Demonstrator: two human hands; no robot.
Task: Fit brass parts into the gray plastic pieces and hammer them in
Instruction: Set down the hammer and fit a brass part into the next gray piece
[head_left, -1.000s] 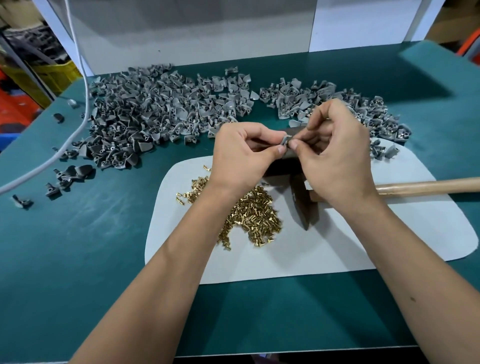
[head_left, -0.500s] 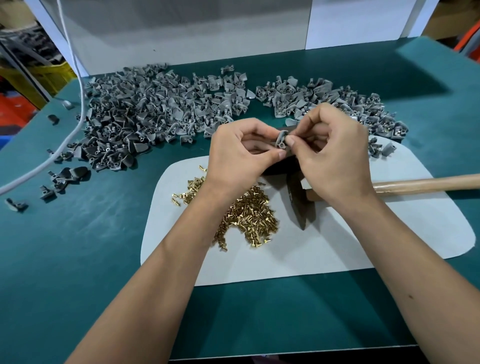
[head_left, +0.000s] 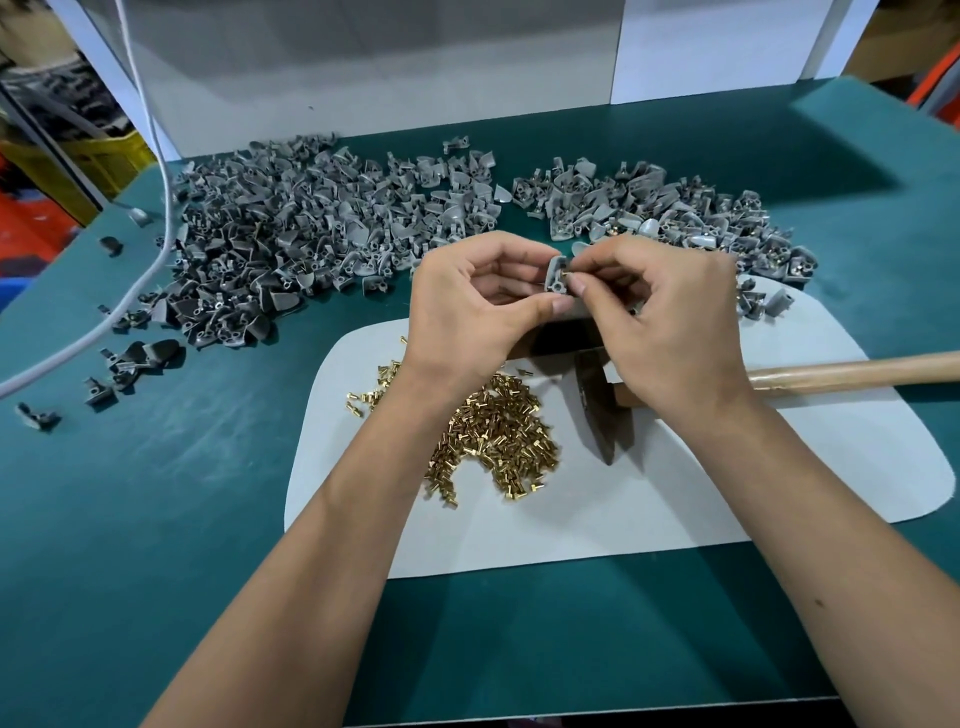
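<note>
Pinching a gray plastic piece (head_left: 557, 274), the left hand (head_left: 475, 306) has turned its socket toward the right hand (head_left: 670, 322). That hand's fingertips now press a brass part (head_left: 565, 268) in, so hammering looks next.

A factory assembly workbench: a green-covered bench (head_left: 156, 519) heaped along its far edge with gray plastic pieces (head_left: 291, 234), brass parts (head_left: 493, 431) piled beside a hammer (head_left: 602, 410).
</note>
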